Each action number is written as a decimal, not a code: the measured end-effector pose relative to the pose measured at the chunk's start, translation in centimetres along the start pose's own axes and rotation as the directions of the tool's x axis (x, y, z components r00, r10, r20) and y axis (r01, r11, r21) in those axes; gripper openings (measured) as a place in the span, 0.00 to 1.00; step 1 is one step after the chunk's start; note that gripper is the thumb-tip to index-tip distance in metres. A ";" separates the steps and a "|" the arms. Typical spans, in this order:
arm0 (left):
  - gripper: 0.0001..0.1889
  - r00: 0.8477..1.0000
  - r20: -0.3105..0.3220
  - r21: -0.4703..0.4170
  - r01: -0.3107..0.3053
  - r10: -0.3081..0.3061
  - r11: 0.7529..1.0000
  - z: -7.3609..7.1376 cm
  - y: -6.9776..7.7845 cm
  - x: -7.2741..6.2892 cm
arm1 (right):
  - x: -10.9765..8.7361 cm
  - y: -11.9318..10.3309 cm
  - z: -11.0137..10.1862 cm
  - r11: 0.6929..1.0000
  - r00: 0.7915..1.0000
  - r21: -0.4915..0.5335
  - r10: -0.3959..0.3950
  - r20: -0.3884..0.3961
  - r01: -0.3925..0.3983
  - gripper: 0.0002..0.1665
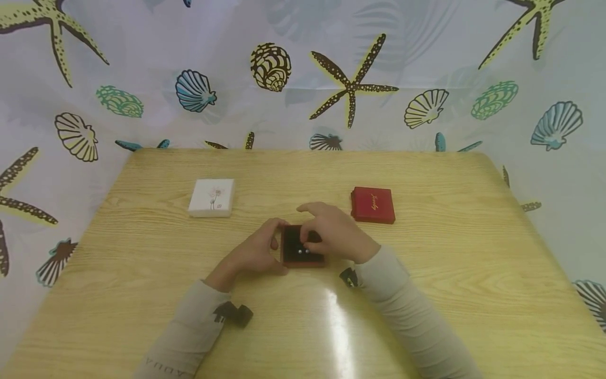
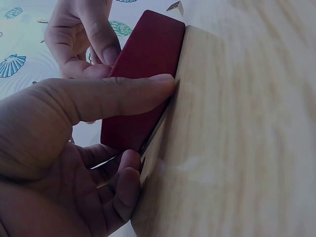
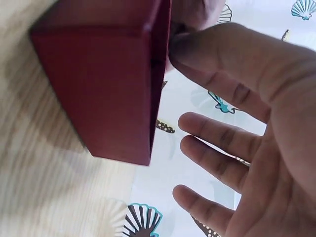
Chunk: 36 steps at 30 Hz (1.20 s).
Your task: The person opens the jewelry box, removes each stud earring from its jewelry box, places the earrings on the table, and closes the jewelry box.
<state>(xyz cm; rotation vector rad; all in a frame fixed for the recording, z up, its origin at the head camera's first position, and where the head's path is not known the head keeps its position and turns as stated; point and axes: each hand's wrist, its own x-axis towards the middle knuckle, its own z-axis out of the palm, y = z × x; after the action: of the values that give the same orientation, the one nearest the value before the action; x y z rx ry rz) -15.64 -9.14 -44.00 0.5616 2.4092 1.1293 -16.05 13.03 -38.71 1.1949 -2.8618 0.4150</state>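
Observation:
A small red jewellery box (image 1: 303,265) sits without its lid on the table, lined with a black insert (image 1: 291,242). Two tiny shiny stud earrings (image 1: 300,251) show on the insert. My left hand (image 1: 258,247) grips the box at its left side; in the left wrist view its thumb (image 2: 123,96) lies along the red wall, with fingers at the adjoining side. Above the insert, my right hand (image 1: 336,231) has thumb and index finger close together, their tips by the earrings. Whatever lies between those tips is hidden. Its other fingers (image 3: 217,138) are spread away from the box.
A red lid (image 1: 374,205) with gold lettering lies on the table behind my right hand. At the back left is a white box (image 1: 212,198) with a flower print. The wooden table (image 1: 142,263) meets a curtain (image 1: 303,116) printed with shells and starfish.

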 end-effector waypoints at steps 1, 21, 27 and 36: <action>0.48 1.000 0.000 0.000 0.002 -0.002 1.000 0.0 0.0 0.0 | 0.1 -0.1 0.1 1.000 1.000 -0.007 -0.001 0.003 0.001 0.04; 0.49 1.000 0.011 0.018 0.024 -0.024 1.000 -0.1 0.1 0.2 | 0.2 -0.6 1.5 0.999 0.998 -0.005 0.038 0.041 -0.038 0.06; 0.50 0.999 0.018 0.022 0.036 -0.037 0.999 -0.1 0.2 0.1 | 0.1 -0.7 1.5 0.999 0.998 0.004 0.037 0.046 -0.037 0.05; 0.50 0.999 0.018 0.008 0.037 -0.037 0.999 -0.1 0.4 0.0 | 0.2 -0.7 1.5 1.000 0.998 0.009 0.028 0.054 -0.029 0.05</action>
<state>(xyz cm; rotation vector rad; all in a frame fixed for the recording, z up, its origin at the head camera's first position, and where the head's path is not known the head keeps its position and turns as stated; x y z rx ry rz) -15.65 -8.98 -43.64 0.5256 2.3996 1.0951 -15.56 12.07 -40.00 1.1862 -2.9290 0.4041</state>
